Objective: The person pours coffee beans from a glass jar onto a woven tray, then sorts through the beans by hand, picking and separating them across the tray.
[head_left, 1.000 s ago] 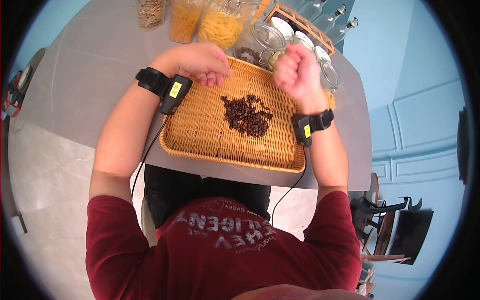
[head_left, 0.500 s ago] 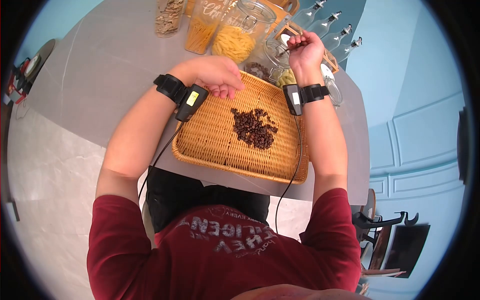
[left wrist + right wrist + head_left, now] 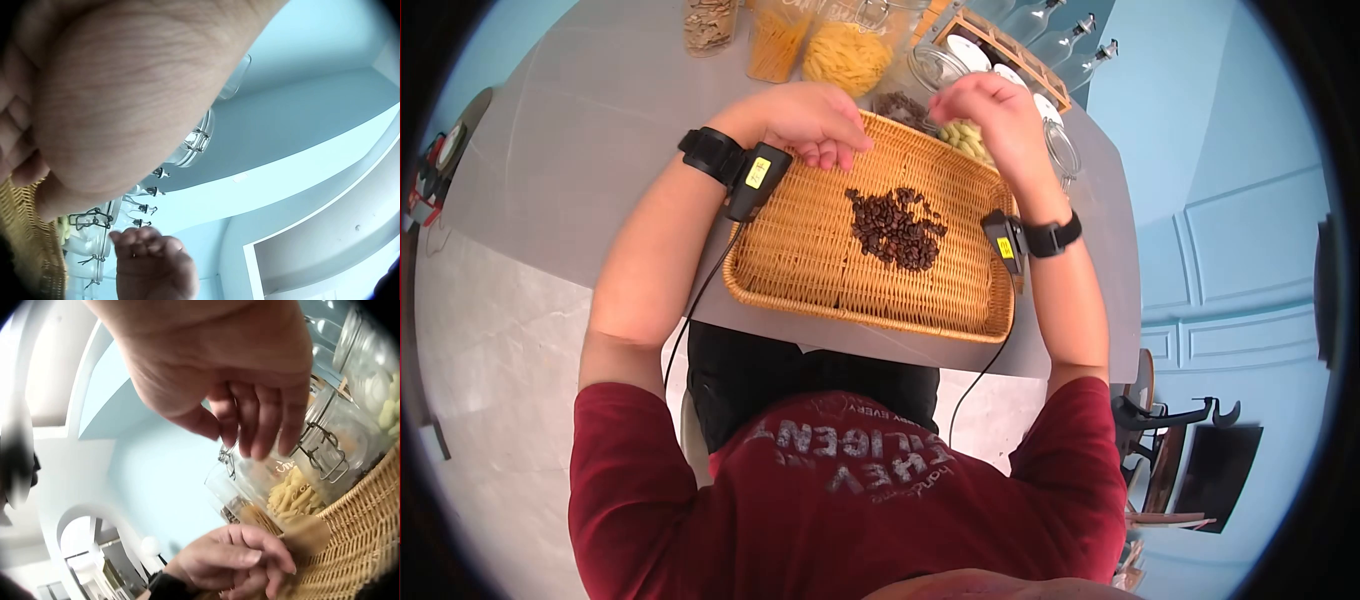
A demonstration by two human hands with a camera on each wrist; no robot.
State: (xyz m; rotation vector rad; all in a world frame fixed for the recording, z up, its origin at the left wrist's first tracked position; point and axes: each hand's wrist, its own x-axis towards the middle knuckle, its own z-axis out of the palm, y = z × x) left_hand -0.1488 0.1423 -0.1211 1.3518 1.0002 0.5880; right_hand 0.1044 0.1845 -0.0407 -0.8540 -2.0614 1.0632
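Note:
Dark roasted coffee beans [image 3: 897,232] lie in a loose pile in the shallow wicker basket [image 3: 800,285]. At the basket's far left rim is my left hand [image 3: 815,122], its fingers loosely bent with nothing between them. Over the far right corner hovers my right hand [image 3: 997,120], palm down. In the right wrist view its fingers [image 3: 265,419] hang loosely bent, with nothing visible in them, in front of a clip-top glass jar [image 3: 322,447]. Dark contents show in a jar [image 3: 900,108] behind the basket, beside pale green pieces [image 3: 966,138].
Behind the basket stand a jar of penne [image 3: 847,58], a container of spaghetti [image 3: 776,48] and a container of brown flakes [image 3: 709,25]. A wooden rack [image 3: 1000,50] and several glass bottles [image 3: 1055,45] are at the back right. A cable hangs from each wrist camera.
My right hand was curled, then turned palm up by the jars with something dark at its fingers; now it is palm down with the fingers hanging. My left hand stays at the rim.

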